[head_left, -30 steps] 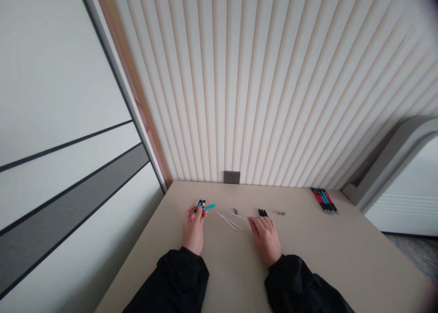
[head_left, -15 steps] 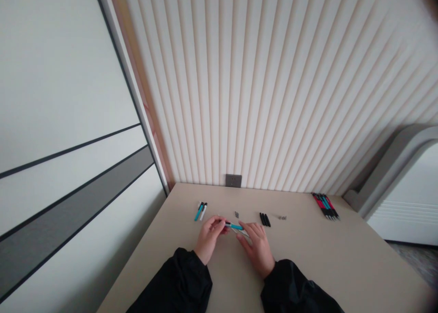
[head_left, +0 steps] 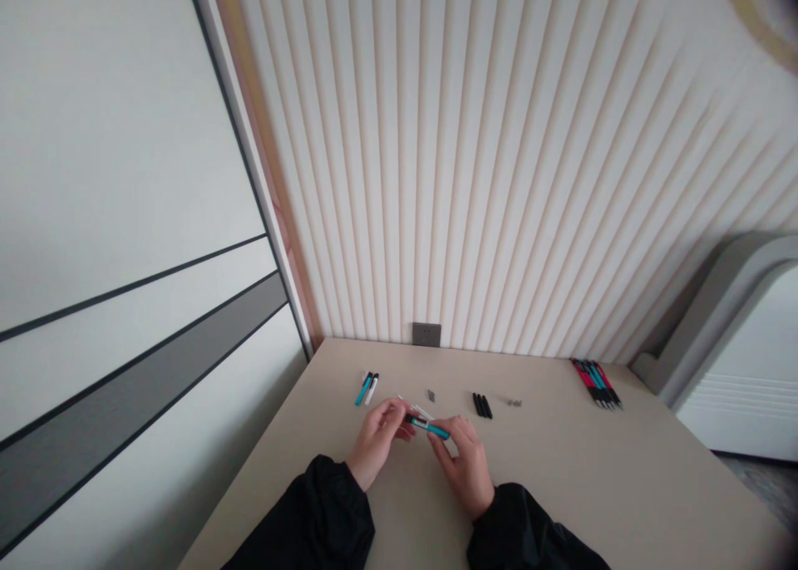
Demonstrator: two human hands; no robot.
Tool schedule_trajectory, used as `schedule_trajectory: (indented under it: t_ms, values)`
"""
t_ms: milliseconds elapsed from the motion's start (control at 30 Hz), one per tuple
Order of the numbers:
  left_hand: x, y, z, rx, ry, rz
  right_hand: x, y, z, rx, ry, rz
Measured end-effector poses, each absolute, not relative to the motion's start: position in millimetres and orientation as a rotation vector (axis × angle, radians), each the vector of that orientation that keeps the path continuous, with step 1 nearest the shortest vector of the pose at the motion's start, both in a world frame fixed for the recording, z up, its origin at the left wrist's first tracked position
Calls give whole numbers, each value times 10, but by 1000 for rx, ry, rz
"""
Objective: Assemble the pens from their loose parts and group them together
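Note:
A blue pen barrel (head_left: 439, 431) with a black end and a clip is held between my hands, lying slantwise just above the table. My right hand (head_left: 465, 462) pinches its blue end between thumb and fingers. My left hand (head_left: 379, 434) is closed at the black end, with its fingertips against it. Thin white pen refills (head_left: 424, 411) lie just behind my fingers, partly hidden. To the left lie a blue pen barrel (head_left: 362, 390) and a white one (head_left: 371, 390), both with black tops. Small metal pieces (head_left: 431, 395) rest behind my hands.
Black grips (head_left: 482, 405) lie side by side to the right of my hands, with small springs (head_left: 514, 403) beyond them. Several red and blue pens (head_left: 597, 384) are lined up at the far right. A wall socket (head_left: 427, 334) is behind the table (head_left: 561, 479).
The pen barrel has come nearer and tilted, so its clip and black end now show. My right hand has lowered slightly, uncovering more of the white refills. The view has shifted slightly.

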State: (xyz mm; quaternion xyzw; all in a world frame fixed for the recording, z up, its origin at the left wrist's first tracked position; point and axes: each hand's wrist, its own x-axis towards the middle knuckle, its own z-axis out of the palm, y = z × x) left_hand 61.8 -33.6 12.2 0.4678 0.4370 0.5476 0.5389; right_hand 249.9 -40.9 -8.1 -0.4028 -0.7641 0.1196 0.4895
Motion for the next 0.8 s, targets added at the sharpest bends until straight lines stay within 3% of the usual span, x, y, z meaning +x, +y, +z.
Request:
schedule_trajectory:
  t_ms: [200,800]
  values:
    - [-258,322,229,1584,1669,1322,2510,-430,-54,-969,-1858,336]
    - [-467,590,-11,2045,1962,713,2512,-427,-110,-983,-1936,393]
